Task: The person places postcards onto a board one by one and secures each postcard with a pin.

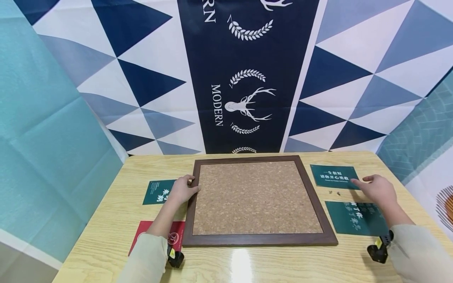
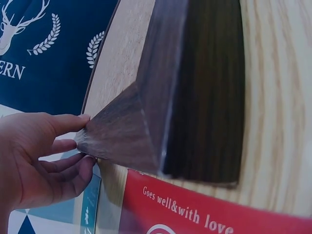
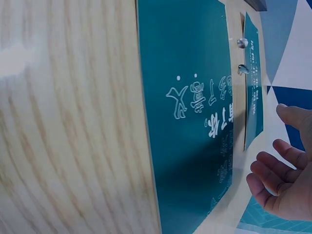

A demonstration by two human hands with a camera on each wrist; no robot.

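A cork board (image 1: 256, 200) in a dark brown wooden frame lies on the table. My left hand (image 1: 183, 191) holds the left side of its frame, and in the left wrist view the thumb (image 2: 70, 123) lies on the frame's top with the fingers curled at its edge. My right hand (image 1: 380, 192) hovers by the right end of a green card (image 1: 330, 175) with white writing, its fingers loosely bent and nothing in them. Two small metal pieces (image 3: 243, 68) lie just in front of that card. Nearer me is a larger green card (image 1: 348, 224), partly shaded by the right arm.
Left of the board are another green card (image 1: 152, 193) and a red card (image 1: 178, 228), the red one partly hidden by the left forearm. A patterned cloth (image 1: 247, 137) hangs behind the table (image 1: 209, 267). Black wrist cameras sit below both sleeves.
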